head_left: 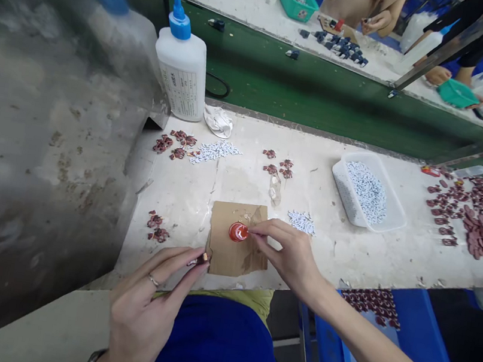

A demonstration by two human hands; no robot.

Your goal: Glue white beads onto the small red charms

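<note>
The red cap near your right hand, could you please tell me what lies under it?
The red cap sits on a brown cardboard piece lying flat on the worktable. The right hand touches the cap's edge. The cardboard directly beneath is covered.

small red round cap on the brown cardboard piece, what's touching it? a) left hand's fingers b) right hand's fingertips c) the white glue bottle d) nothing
b: the right hand has its fingertips at the small red round cap on the brown cardboard piece, while the left hand pinches a tiny dark part at the cardboard's edge.
</note>
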